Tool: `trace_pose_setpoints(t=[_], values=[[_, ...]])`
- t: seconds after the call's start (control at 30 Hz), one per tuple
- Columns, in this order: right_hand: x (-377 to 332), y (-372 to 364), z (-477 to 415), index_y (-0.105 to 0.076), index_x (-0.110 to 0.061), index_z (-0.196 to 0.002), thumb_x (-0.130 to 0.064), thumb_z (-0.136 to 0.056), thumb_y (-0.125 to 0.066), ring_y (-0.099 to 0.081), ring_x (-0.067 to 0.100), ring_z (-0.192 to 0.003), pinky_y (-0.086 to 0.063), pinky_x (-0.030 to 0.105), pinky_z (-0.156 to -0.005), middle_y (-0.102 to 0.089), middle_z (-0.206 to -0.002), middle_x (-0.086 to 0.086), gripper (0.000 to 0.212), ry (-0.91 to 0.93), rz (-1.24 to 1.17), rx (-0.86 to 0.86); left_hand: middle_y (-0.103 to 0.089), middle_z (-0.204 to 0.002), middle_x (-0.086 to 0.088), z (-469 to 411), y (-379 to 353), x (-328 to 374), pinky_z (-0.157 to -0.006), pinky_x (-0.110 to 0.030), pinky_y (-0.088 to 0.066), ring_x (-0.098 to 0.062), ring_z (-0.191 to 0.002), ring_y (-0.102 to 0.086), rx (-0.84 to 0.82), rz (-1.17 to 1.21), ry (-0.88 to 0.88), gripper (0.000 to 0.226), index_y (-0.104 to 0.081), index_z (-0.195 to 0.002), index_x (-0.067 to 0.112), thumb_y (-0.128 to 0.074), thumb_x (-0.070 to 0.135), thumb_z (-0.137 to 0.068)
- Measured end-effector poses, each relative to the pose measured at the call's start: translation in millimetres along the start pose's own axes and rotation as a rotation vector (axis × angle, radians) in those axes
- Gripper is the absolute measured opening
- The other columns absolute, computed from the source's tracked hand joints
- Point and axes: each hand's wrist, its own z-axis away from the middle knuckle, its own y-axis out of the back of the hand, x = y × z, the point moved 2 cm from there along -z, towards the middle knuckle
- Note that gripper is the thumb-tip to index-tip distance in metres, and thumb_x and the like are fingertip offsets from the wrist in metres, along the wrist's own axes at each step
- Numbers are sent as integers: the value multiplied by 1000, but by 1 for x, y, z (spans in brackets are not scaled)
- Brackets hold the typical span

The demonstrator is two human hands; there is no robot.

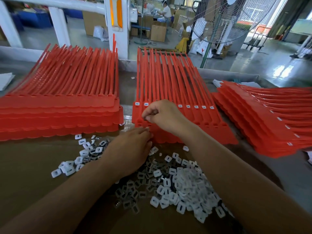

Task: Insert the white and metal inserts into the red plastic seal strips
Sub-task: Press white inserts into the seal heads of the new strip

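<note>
a brown table (33, 166) holds a heap of white and metal inserts (182, 186) nearest. beyond, the left hand (133, 149) touches the near edge of the middle red strips (168, 81), grip unclear. the right hand (162, 115), grip curled, pinches a strip head there.

Right hand (162, 115) at red seal strips (168, 73)

Brown bench (33, 166) carries a left stack of red seal strips (59, 112), a middle stack (168, 78) with white pieces seated along its top row, and a right stack (270, 119) lying crosswise. Loose heap of white and metal inserts (177, 183) spreads on the near side, just before the middle stack. White paper (5, 80) at far left edge.
</note>
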Motion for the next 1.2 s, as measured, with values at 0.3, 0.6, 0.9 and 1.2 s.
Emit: trace_pose_setpoints(t=[0.3,0.6,0.9,1.2], values=[[4,-23,-18,-73,-13,-87,-7,-81,-64,-54,0,-68,-43,15,-72,-63,-71,-9,12,-52,40,22,-56,-118,4,0,-3,-2,-88,-26,-38,-12,-106,-48,-14,-33,-9,31,-55,-114,18,-35,27,-93],[0,-27,-19,-73,-13,-84,-8,-83,-59,-63,19,-92,-50,33,-87,-70,-96,6,15,-130,119,64,-55,-118,3,0,-4,-2,-88,-29,-40,-12,-106,-49,-28,-25,-3,32,-54,-116,19,-34,27,-93],[0,-22,-19,-72,-10,-85,-4,-79,-64,-62,15,-91,-46,22,-78,-70,-98,5,12,-179,79,28,-56,-118,4,2,-4,-2,-88,-24,-37,-11,-108,-48,-10,-7,-9,32,-58,-114,16,-36,27,-93],[0,-14,-10,-69,-10,-105,-1,-86,-55,-55,17,-112,-39,21,-92,-64,-116,7,25,-144,16,-89,-54,-127,4,1,-4,-1,-95,-21,-35,-10,-115,-46,-9,22,-14,34,-58,-119,17,-37,25,-93]])
